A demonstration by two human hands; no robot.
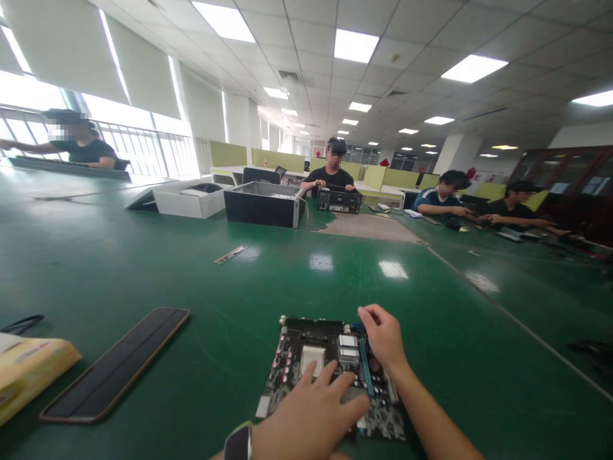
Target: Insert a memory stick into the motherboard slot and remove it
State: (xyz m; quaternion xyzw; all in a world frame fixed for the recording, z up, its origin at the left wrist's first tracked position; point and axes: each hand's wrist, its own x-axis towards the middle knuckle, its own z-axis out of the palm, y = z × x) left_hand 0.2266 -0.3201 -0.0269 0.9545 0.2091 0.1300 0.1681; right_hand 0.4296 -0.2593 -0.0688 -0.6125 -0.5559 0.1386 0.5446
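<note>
A dark motherboard [297, 338] with a pale square socket and a blue slot lies flat on the green table in front of me. My left hand [318, 406], with a watch on its wrist, is spread over the board's lower middle, fingers apart, holding nothing. At the board's upper right corner is my right hand [382, 332], its thumb and index finger pinched together. Anything between those fingertips is too small to make out.
To the left lie a phone-like dark slab [117, 364] and a yellow packet [36, 370]. A thin strip [230, 255] lies farther out. Beyond are a white box [189, 201], a dark case [261, 207] and a person [331, 172] holding a metal unit [339, 200]. Other people sit left and right.
</note>
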